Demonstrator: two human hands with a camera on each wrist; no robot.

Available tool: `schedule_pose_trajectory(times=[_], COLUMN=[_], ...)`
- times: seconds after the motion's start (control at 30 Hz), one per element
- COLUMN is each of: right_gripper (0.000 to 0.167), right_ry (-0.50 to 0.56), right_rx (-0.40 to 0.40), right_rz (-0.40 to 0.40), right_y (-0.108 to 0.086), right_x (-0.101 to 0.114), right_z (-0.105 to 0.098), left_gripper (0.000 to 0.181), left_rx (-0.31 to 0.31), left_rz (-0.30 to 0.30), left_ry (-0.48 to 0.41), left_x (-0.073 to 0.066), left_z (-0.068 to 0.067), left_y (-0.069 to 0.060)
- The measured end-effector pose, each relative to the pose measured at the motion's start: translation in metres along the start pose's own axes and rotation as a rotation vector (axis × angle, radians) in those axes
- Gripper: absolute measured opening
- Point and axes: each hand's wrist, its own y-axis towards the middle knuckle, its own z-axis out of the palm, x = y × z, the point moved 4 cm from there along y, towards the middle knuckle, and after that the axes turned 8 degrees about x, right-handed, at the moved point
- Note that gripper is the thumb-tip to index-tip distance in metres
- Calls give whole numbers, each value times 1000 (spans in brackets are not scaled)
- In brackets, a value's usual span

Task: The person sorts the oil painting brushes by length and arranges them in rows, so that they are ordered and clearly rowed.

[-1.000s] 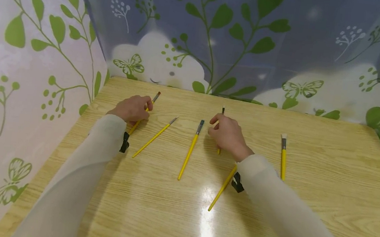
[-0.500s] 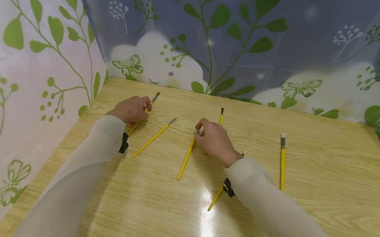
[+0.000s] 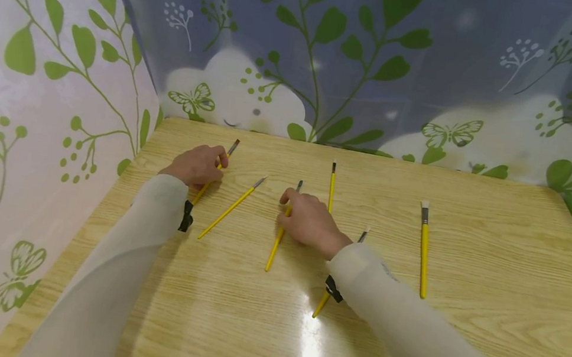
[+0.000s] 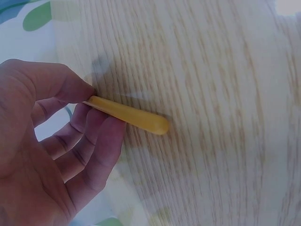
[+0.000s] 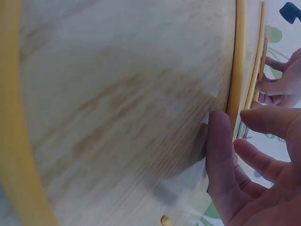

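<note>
In the head view my left hand [image 3: 193, 164] pinches the leftmost yellow paintbrush [image 3: 203, 191], whose reddish tip points away from me. The left wrist view shows the rounded handle end [image 4: 136, 115] sticking out past the thumb and fingertips. My right hand [image 3: 307, 220] is at the middle paintbrush [image 3: 273, 254], which has a dark tip. From the right wrist view, thumb and index finger lie on either side of its yellow handle [image 5: 239, 56]. Between the hands lies a thin pointed paintbrush [image 3: 231, 207], touched by neither.
Just beyond the right hand lies a small paintbrush [image 3: 332, 187]. Another paintbrush [image 3: 321, 305] is partly hidden under the right sleeve and wrist strap. A wide pale-bristled paintbrush [image 3: 424, 252] lies farther right on the wooden table [image 3: 509, 277]. Patterned walls [image 3: 406, 116] border the back and left.
My right hand has moved left and toward me, from the small paintbrush to the middle one. The middle paintbrush's tip now looks narrower and slightly turned. The left hand keeps its place.
</note>
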Motion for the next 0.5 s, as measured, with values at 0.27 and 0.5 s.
schedule_pose_trajectory(times=[0.27, 0.5], right_gripper=[27, 20], right_ry=[-72, -109], right_rx=[-31, -13], right_rz=[-64, -28], right_y=[26, -2], right_x=[-20, 7], right_z=[18, 4], left_gripper=[31, 32], left_rx=[1, -5], left_rz=[3, -3], left_ry=[3, 15], left_x=[0, 0], left_z=[1, 0], left_y=[0, 0])
